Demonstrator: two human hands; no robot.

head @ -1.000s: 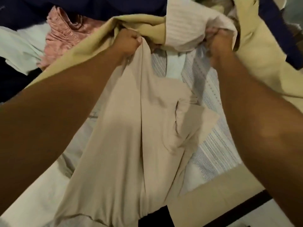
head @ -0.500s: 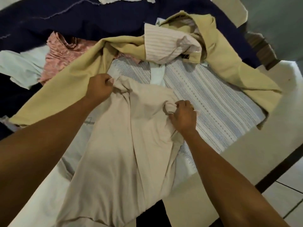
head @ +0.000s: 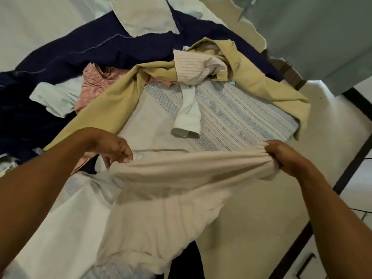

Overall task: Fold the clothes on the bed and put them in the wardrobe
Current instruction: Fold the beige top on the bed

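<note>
A beige garment (head: 161, 198) is stretched between both hands above the bed's near edge, its lower part hanging down toward me. My left hand (head: 112, 148) pinches one end of its top edge. My right hand (head: 281, 156) grips the other end, bunched in the fist. Behind it on the bed (head: 251, 228) lies a pile: a mustard-yellow garment (head: 112, 109), a blue-and-white striped shirt (head: 231, 117) with a white cuffed sleeve (head: 187, 119), a pink-striped shirt (head: 193, 67), a pink garment (head: 98, 81) and a large navy cloth (head: 100, 49).
A pale mint garment (head: 56, 97) lies at the left and a white piece (head: 145, 17) on the navy cloth at the back. A grey-green panel (head: 322, 37) stands at the upper right. Tiled floor (head: 358, 178) runs along the bed's right side.
Both hands pulled back from the pile toward me and moved apart, stretching the beige garment's top edge wide. My right hand shifted from the garment's middle to its right end.
</note>
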